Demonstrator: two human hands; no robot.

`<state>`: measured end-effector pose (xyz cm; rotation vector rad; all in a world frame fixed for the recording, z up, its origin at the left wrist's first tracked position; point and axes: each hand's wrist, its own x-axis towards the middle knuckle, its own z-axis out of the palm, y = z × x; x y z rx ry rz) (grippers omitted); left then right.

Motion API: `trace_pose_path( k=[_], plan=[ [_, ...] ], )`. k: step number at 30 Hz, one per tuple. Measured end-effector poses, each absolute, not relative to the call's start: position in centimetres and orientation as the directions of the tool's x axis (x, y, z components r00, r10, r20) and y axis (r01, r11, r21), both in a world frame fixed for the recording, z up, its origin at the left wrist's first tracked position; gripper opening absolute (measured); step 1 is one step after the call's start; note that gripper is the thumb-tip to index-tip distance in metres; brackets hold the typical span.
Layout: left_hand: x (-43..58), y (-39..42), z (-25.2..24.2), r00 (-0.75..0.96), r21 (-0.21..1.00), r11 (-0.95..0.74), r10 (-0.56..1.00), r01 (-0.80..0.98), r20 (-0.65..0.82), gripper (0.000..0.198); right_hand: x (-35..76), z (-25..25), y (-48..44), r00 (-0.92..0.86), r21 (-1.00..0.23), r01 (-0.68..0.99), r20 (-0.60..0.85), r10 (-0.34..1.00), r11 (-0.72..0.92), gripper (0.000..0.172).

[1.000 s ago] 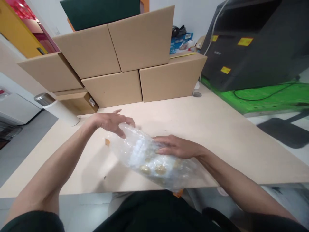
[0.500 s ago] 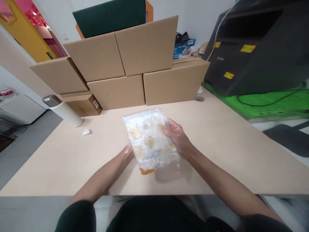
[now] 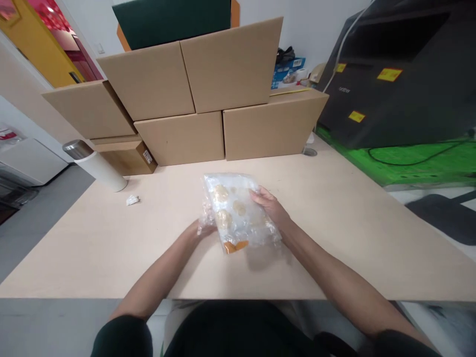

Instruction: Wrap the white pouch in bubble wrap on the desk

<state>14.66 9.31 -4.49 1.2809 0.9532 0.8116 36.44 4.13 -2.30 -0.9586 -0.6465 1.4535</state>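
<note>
I hold a clear plastic bag (image 3: 238, 210) with several round golden pieces inside and an orange corner at its near end, a little above the beige table (image 3: 111, 238). My left hand (image 3: 203, 229) is under the bag's left edge, mostly hidden by the plastic, its fingers closed on it. My right hand (image 3: 269, 206) grips the bag's right side, with the fingers curled over the plastic.
Stacked cardboard boxes (image 3: 208, 99) line the table's far side. A white flask with a steel cap (image 3: 94, 166) lies at the left, with a small crumpled white scrap (image 3: 132, 200) near it. A black printer (image 3: 401, 74) on a green mat stands at the right.
The bag was turned from lying across the table's near edge to standing lengthwise at mid-table. My left hand went from on top of it to underneath. A small white scrap now lies at the left.
</note>
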Motion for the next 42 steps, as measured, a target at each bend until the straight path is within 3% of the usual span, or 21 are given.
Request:
trace_pose_path(
  k=[5, 7, 10, 13, 16, 19, 22, 25, 29, 32, 35, 39, 42],
  plan=[
    [12.0, 11.2, -2.3, 0.267, 0.977, 0.173, 0.954, -0.122, -0.136, 0.069, 37.1, -2.6, 4.6, 0.065, -0.799, -0.581, -0.238, 0.969, -0.157, 0.038],
    [12.2, 10.4, -1.4, 0.342, 0.945, 0.247, 0.925, -0.214, -0.165, 0.079, 36.8, -2.6, 4.5, 0.064, -0.805, -0.569, -0.247, 0.967, -0.168, 0.039],
    [14.2, 7.7, -0.9, 0.53, 0.943, 0.272, 0.838, -0.193, -0.133, 0.077, 35.9, -2.5, 4.1, 0.107, -0.845, -0.517, -0.223, 0.969, -0.137, 0.038],
    [16.5, 5.6, -1.7, 0.522, 0.932, 0.324, 0.83, -0.165, -0.196, 0.063, 35.1, -2.9, 3.9, 0.252, -0.929, -0.36, -0.185, 0.95, -0.085, 0.037],
    [17.3, 5.8, -3.2, 0.455, 0.929, 0.357, 0.846, -0.096, -0.278, 0.056, 35.3, -4.3, 4.7, 0.419, -0.993, -0.092, -0.101, 0.902, -0.069, 0.042],
    [16.7, 7.5, -4.8, 0.291, 0.973, 0.198, 0.93, 0.118, -0.225, 0.081, 36.0, -6.0, 6.3, 0.501, -0.99, 0.133, 0.022, 0.865, -0.052, 0.061],
    [15.7, 9.1, -5.9, 0.198, 0.882, -0.121, 0.98, 0.456, 0.031, 0.104, 36.9, -7.2, 7.3, 0.456, -0.93, 0.366, 0.211, 0.865, 0.034, 0.072],
    [14.8, 10.0, -6.5, 0.438, 0.629, -0.479, 0.868, 0.612, 0.234, 0.082, 38.0, -7.1, 7.2, 0.264, -0.834, 0.546, 0.264, 0.928, 0.082, 0.073],
    [13.8, 10.8, -6.9, 0.72, 0.396, -0.729, 0.663, 0.558, 0.205, 0.062, 40.1, -6.0, 6.5, -0.015, -0.738, 0.672, 0.077, 0.997, 0.067, 0.111],
    [13.2, 11.4, -6.6, 0.782, 0.306, -0.784, 0.602, 0.541, 0.16, 0.059, 41.4, -5.8, 6.7, -0.102, -0.666, 0.744, -0.037, 0.994, 0.052, 0.131],
    [12.7, 12.0, -6.0, 0.793, 0.286, -0.779, 0.602, 0.558, 0.093, 0.055, 41.8, -6.2, 7.1, -0.118, -0.629, 0.776, -0.069, 0.991, 0.049, 0.133],
    [13.0, 12.1, -5.7, 0.755, 0.378, -0.708, 0.654, 0.596, 0.035, 0.049, 41.7, -6.4, 7.2, -0.095, -0.612, 0.79, -0.084, 0.992, 0.024, 0.13],
    [13.9, 11.5, -6.1, 0.66, 0.455, -0.635, 0.74, 0.624, 0.127, 0.043, 41.4, -5.9, 6.9, -0.089, -0.596, 0.803, -0.11, 0.99, 0.006, 0.13]
  ],
)
